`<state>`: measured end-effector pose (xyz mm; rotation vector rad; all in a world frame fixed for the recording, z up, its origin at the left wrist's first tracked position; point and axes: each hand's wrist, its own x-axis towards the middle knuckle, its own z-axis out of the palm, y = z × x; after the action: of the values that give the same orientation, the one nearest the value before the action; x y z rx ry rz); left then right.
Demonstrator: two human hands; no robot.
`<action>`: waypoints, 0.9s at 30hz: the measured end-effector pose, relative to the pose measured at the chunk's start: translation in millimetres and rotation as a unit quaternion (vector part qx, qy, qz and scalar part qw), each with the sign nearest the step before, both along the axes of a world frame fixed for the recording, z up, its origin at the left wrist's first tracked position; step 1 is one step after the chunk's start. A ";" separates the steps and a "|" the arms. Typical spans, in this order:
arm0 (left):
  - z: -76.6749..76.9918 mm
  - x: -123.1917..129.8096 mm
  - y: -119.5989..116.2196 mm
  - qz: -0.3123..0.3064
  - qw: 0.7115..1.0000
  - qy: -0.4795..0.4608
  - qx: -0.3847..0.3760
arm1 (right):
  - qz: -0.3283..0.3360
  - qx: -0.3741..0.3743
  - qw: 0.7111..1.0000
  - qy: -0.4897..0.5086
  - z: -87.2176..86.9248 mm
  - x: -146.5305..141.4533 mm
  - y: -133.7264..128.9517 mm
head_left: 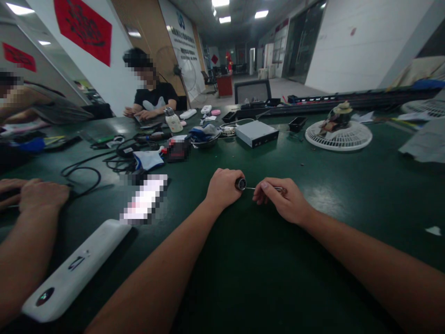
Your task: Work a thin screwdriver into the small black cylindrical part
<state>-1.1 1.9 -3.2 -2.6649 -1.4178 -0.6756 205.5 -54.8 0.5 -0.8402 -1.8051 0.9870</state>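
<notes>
My left hand (pixel 224 187) is closed around a small dark cylindrical part (pixel 240 184). Its round end, with a lighter ring, faces right; the rest is hidden by my fingers. In my right hand (pixel 281 197) is a thin screwdriver (pixel 280 190) with a brownish handle. The slim metal shaft points left, its tip close to the round end of the part; whether they touch I cannot tell. Both hands are low over the dark green table (pixel 243 278).
A silver disc drive (pixel 256 132) and a white fan grille with a motor (pixel 339 134) lie beyond my hands. To the left are a lit phone (pixel 146 199), a long white device (pixel 78 269) and a neighbour's hand (pixel 43 197). Another person (pixel 153 93) sits across the table.
</notes>
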 end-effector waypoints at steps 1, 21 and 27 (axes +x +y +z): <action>0.3 0.2 -0.1 0.001 1.000 0.000 -0.001 | -0.015 0.004 1.000 0.002 -0.2 0.0 0.1; -0.1 0.3 -0.5 0.009 1.000 -0.002 0.002 | -0.052 0.033 0.998 0.005 2.1 -0.8 0.1; -0.3 -0.2 0.2 0.001 1.000 -0.011 0.002 | 0.010 0.018 1.000 -0.011 1.9 -0.5 -1.2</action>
<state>-1.3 2.2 -3.5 -2.6608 -1.4241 -0.7072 205.0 -56.0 2.4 -0.8136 -1.8482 0.9583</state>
